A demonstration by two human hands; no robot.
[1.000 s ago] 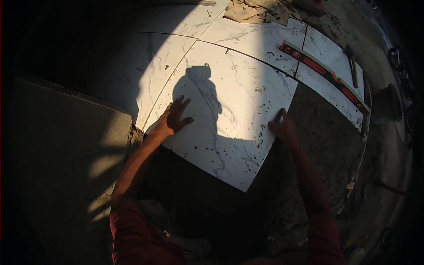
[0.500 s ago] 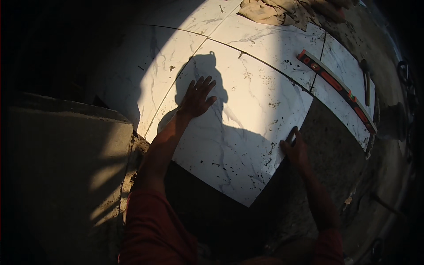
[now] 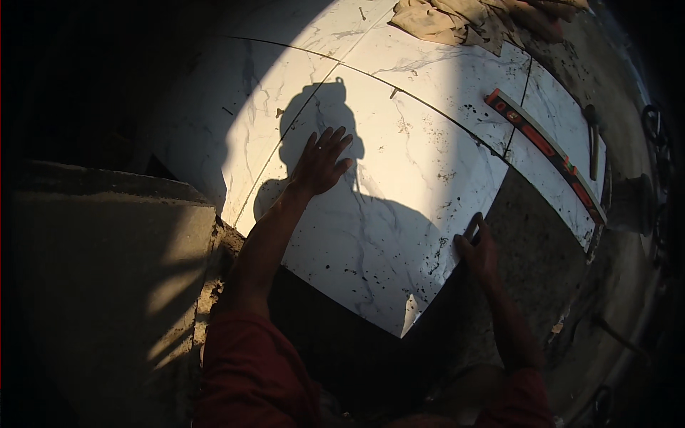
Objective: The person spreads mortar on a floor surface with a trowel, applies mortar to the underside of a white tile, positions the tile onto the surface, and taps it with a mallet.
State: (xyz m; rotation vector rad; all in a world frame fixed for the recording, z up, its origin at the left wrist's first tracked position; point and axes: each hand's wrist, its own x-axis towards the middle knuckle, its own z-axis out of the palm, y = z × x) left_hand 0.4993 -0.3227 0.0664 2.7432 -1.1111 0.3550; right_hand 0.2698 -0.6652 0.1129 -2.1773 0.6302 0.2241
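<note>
A large white marble-look tile (image 3: 399,214) with grey veins lies before me, speckled with dark crumbs of mortar. My left hand (image 3: 322,162) rests flat on it, fingers stretched and slightly apart, holding nothing. At the tile's right edge is my right hand (image 3: 481,255). Its thumb lies by the rim and its fingers bend around the edge; their undersides are hidden. My head and shoulders cast a shadow over the tile. A small dark spacer-like piece (image 3: 394,93) stands at the joint along the far edge.
Laid tiles (image 3: 421,53) border the far side. A red-and-black spirit level (image 3: 546,143) lies on tiles at the right, near a hammer-like tool (image 3: 592,139). Rough grey mortar bed (image 3: 546,214) shows beside my right hand. A concrete block (image 3: 107,257) rises at left; crumpled tan cloth (image 3: 442,21) lies far.
Both hands keep nearly the same places on the tile. My shadow has shifted slightly left, and a small sunlit patch now shows at the tile's near corner. The view has moved a little.
</note>
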